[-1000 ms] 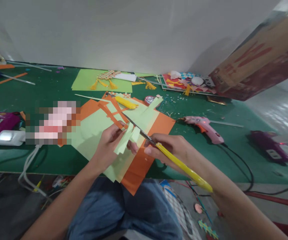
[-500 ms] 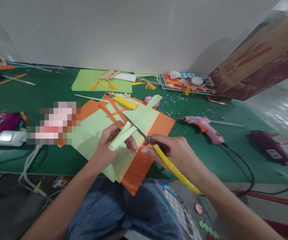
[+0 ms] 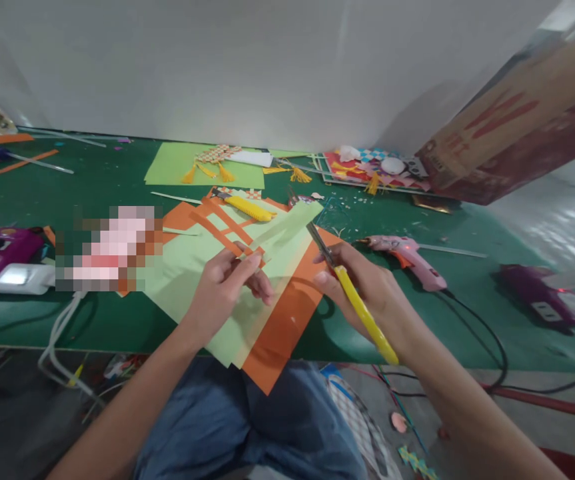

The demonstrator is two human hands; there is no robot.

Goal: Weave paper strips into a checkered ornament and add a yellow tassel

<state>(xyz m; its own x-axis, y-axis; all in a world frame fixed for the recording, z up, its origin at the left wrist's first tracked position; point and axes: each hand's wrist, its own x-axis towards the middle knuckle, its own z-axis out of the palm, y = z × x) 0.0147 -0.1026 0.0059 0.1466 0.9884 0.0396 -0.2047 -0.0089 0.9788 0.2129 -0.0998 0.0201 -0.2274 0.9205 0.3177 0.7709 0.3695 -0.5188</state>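
Note:
My left hand (image 3: 230, 283) pinches a long light green paper strip (image 3: 287, 230) that runs up and to the right over a pile of paper. My right hand (image 3: 367, 287) is closed round yellow-handled scissors (image 3: 352, 293); the blades point up-left and sit just right of the strip, apart from it. Under both hands lie light green sheets (image 3: 187, 267) on orange sheets (image 3: 287, 327), with several orange strips (image 3: 217, 223) on top. The pile hangs over the near edge of the green table (image 3: 92, 180).
A yellow utility knife (image 3: 247, 205) lies behind the pile. A pink glue gun (image 3: 407, 257) with its black cord lies to the right, a purple device (image 3: 547, 293) further right, another purple device (image 3: 2, 250) at left. A cardboard box (image 3: 517, 127) leans at back right. Craft pieces (image 3: 372, 167) lie along the wall.
The scissors have drawn back to the right, away from the strip. The strip, earlier bent down between my hands, now lies stretched out toward the upper right in my left hand.

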